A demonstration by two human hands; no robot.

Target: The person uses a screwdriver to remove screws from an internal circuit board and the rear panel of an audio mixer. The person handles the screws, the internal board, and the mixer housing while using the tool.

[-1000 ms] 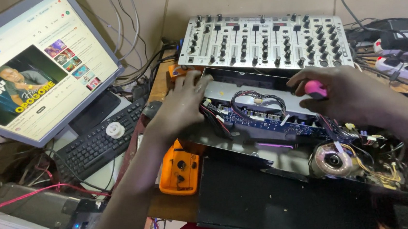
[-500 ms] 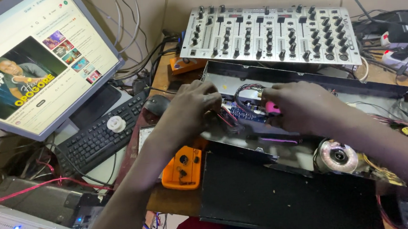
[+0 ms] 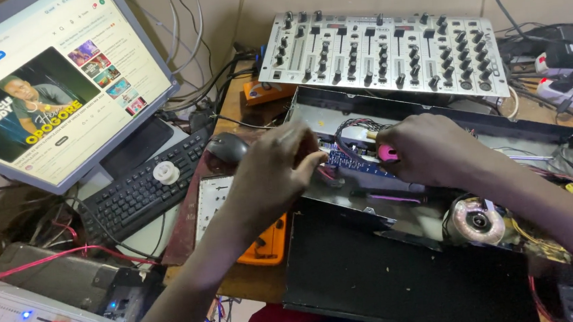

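Note:
An open metal amplifier chassis (image 3: pixel 557 134) lies on the bench, with a blue circuit board (image 3: pixel 358 164) inside near its left end. My left hand (image 3: pixel 277 172) rests on the board's left edge, fingers curled at the wires. My right hand (image 3: pixel 436 152) grips a pink-handled tool (image 3: pixel 386 152), its tip pointing left toward the board. A bundle of dark wires (image 3: pixel 352 127) loops just above the board. A round copper coil (image 3: pixel 476 221) sits in the chassis below my right forearm.
A silver audio mixer (image 3: pixel 386 47) stands behind the chassis. A monitor (image 3: pixel 49 84), black keyboard (image 3: pixel 142 189) and mouse (image 3: pixel 227 147) are at left. An orange meter (image 3: pixel 265 241) lies under my left wrist. A black lid (image 3: pixel 404 274) lies in front. Power strips (image 3: pixel 565 64) at right.
Both hands have moved together over the blue board. The right hand with the pink tool came left from the chassis's right part; the left hand shifted down onto the board's left edge.

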